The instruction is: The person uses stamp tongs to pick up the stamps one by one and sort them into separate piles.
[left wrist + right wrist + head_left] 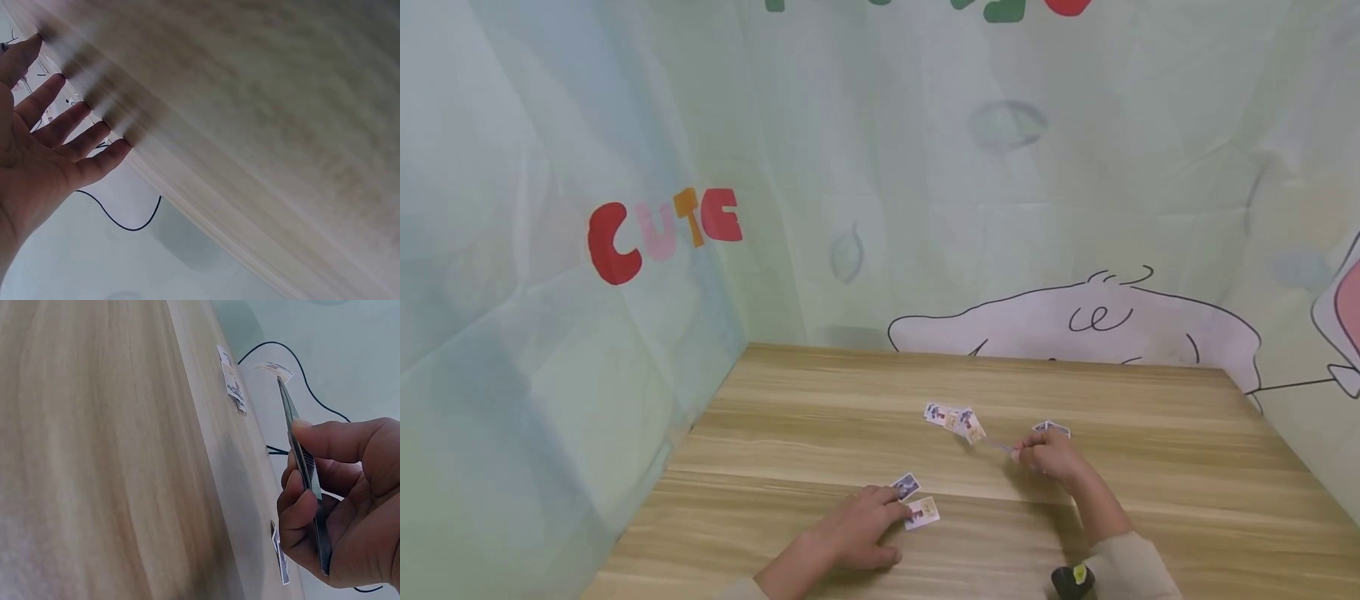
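Note:
My right hand pinches metal tweezers above the table. A small printed stamp is at the tweezers' tip, raised off the wood in the right wrist view. Below and left of it lie overlapping stamps. My left hand rests on the table with fingers spread and fingertips down. Its fingers touch or nearly touch a dark stamp and a cream stamp, partly covering them. Only the hand and table edge show clearly in the left wrist view.
A couple of overlapping stamps lie just beyond my right hand. The wooden table meets a printed cloth backdrop at its back and left edges. A black object with a yellow mark is by the right sleeve.

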A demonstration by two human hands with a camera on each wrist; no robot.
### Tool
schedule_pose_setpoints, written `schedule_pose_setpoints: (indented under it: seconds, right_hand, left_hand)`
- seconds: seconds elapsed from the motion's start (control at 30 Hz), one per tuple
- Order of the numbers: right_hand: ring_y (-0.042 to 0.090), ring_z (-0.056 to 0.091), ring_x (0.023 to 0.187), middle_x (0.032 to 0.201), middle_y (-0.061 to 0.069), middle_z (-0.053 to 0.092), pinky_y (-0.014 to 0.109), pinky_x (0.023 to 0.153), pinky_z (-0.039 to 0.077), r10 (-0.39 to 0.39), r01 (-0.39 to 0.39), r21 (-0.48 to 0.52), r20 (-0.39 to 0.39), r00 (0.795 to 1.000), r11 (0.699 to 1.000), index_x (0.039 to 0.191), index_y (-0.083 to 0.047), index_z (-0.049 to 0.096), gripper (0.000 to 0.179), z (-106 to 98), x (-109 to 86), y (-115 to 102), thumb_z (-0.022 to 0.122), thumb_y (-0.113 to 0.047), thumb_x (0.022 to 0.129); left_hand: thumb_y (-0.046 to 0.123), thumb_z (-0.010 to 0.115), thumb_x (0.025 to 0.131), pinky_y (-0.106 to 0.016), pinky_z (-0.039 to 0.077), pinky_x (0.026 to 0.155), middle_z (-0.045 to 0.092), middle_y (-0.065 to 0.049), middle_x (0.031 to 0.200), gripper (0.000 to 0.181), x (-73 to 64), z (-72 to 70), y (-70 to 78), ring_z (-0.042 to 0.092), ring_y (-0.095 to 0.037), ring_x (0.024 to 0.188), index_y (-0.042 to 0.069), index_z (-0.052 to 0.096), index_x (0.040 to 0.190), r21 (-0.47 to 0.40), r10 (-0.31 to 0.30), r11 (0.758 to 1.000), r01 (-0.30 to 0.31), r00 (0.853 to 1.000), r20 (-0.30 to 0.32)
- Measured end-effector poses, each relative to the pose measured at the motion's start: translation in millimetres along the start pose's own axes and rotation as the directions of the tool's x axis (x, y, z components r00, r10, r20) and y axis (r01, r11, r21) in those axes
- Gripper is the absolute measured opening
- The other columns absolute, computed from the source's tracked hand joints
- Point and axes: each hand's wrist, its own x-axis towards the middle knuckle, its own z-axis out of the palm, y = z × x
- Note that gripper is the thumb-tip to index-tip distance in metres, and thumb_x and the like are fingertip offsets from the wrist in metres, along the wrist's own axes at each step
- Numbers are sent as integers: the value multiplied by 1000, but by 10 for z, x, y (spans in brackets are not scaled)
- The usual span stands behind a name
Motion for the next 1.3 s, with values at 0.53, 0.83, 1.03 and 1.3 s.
schedule_pose_setpoints:
  seconds: [0.53,0.83,1.03,1.3]
  right_hand:
    - [14,42,53,68,8,54,24,48,36,84,-83,34,-25,996,996,93,5,65,16,70,157,-33,63,-2,79]
    - [13,40,51,67,8,53,23,47,34,96,-95,37,-25,995,995,91,5,64,14,97,216,8,63,-1,78]
    - [11,39,50,67,6,53,22,46,34,103,-102,21,-38,994,995,91,4,64,13,110,244,36,63,-1,79]
    - [12,39,49,62,4,50,23,45,34,106,-107,-9,-76,991,994,86,5,64,9,130,236,6,64,1,78]
  left_hand:
    - [33,70,76,-40,42,93,51,-10,126,48,-7,-27,-5,48,-24,113,13,61,119,0,27,1000,-27,999,-21]
    - [35,70,76,-38,40,94,50,-10,128,50,-5,-36,18,47,-23,115,15,60,120,10,0,1000,0,1000,-5]
    - [35,70,76,-38,40,95,50,-9,128,50,0,-20,10,47,-23,114,14,60,120,11,-4,1000,4,1000,-5]
    - [34,70,75,-39,41,93,51,-11,128,49,2,-4,-14,48,-24,114,13,61,119,14,20,1000,-19,1000,-21]
